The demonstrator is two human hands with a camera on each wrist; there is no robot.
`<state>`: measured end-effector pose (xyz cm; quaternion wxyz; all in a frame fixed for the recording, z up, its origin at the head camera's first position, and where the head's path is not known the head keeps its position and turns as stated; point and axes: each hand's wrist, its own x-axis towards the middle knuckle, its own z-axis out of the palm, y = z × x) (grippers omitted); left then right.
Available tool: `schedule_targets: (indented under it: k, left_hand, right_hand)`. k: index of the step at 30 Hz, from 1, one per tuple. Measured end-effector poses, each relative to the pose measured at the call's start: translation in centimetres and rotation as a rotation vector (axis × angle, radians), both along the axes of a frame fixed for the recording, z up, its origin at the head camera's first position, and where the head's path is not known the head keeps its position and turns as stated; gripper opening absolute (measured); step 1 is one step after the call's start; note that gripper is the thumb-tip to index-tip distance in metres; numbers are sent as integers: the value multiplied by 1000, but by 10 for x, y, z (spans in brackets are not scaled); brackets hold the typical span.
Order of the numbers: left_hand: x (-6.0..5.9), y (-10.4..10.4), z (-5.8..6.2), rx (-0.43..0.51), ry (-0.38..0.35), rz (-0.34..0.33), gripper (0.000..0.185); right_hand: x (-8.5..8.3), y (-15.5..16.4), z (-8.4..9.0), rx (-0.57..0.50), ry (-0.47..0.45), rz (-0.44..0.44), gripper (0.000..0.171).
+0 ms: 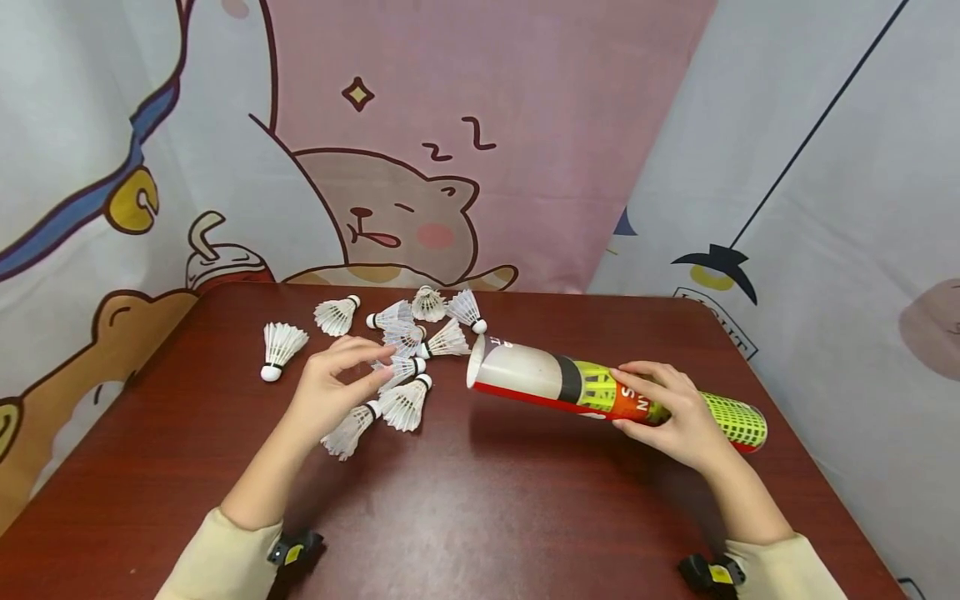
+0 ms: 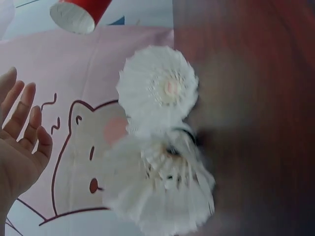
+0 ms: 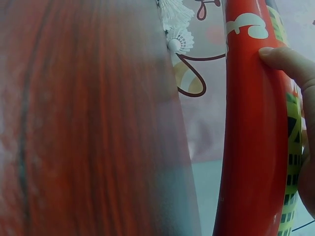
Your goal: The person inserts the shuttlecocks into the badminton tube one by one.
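My right hand (image 1: 671, 412) grips a shuttlecock tube (image 1: 525, 371), red, white and yellow-green, which slants over the right side of the table. Its white-rimmed mouth faces left, towards the shuttlecocks. In the right wrist view the thumb (image 3: 283, 61) lies along the tube's red side. My left hand (image 1: 333, 383) hovers with nothing in it, fingers loosely bent and thumb apart from them. Just beyond its fingertips lies a white shuttlecock (image 1: 405, 369), partly covered by them in the head view. Two feathered shuttlecocks (image 2: 160, 88) fill the middle of the left wrist view.
Several more shuttlecocks are scattered at the table's back left; one shuttlecock (image 1: 281, 346) stands apart on the far left, another (image 1: 467, 310) near the tube mouth. The dark red wooden table (image 1: 450, 517) backs onto a cartoon-printed curtain (image 1: 555, 150).
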<state>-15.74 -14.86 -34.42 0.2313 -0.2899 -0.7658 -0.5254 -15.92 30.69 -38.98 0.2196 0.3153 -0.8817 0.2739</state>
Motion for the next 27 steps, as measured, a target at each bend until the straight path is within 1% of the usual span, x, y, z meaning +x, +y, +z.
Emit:
schedule_targets:
  k: [3,4,7,10,14,19,23,27]
  left_hand:
    - [-7,-14,-14,-5,-4,-33,30]
    - [-8,-18,-17,-9,-5,-46,32]
    - [-8,-29,-23,-17,-15,-88,35]
    - [-7,-40,-28,-31,-26,-107,39]
    - [-6,-54,-35,-50,-38,-107,43]
    - [-4,-69,-38,-48,-62,-122,44]
    - [-3,-79,-42,-68,-101,-113,42]
    - [-3,-88,-50,-92,-155,-107,39]
  right_hand:
    - [0,0,-1,4,8,-2,74]
    - [1,0,-1,3,9,-1,74]
    - [1,-1,-1,-1,17,7,73]
    - [0,-1,0,-9,19,15,73]
    - [0,-2,1,-14,22,19,73]
    - [0,-2,1,-9,20,16,73]
    - [0,-3,1,-6,17,15,73]
    - [0,-3,1,-1,16,10,73]
